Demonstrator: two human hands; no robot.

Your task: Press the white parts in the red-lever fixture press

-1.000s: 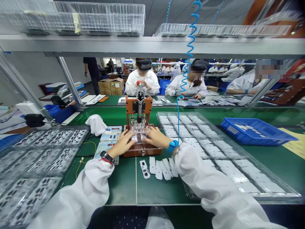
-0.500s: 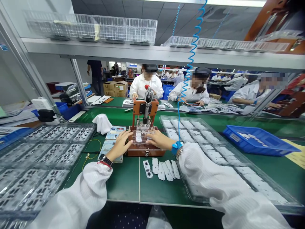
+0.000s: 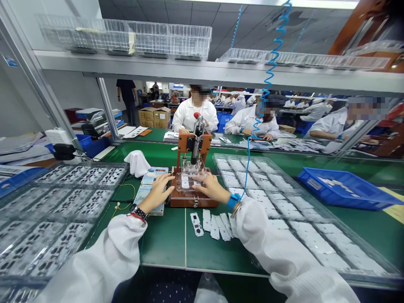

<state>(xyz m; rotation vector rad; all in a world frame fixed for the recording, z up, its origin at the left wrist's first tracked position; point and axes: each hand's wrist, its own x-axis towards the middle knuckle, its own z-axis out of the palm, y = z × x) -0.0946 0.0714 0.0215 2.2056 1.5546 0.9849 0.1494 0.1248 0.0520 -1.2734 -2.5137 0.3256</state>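
Note:
An orange-brown press fixture [image 3: 189,200] with a red-knobbed lever stands in front of me, a clear plate on its base. On that plate lies a white board [image 3: 184,182]. My left hand [image 3: 158,192] rests at the fixture's left edge, fingers stretched out. From the right, my right hand [image 3: 211,186] reaches over the clear plate beside the board, its fingers spread. I cannot tell whether its fingertips touch the board. Several white strip-shaped boards [image 3: 215,227] lie on the green bench in front of the fixture; one has black parts on it.
Clear trays of boards flank me, a left tray [image 3: 124,170] and a right tray [image 3: 252,261]. A blue bin [image 3: 344,198] stands far right. A coiled blue cord [image 3: 248,168] hangs to my right wrist strap. Co-workers sit across the bench.
The view has shifted slightly, and the blue cord has swung to the right. My right forearm has drawn a little nearer the loose boards. Both hands stay at the fixture.

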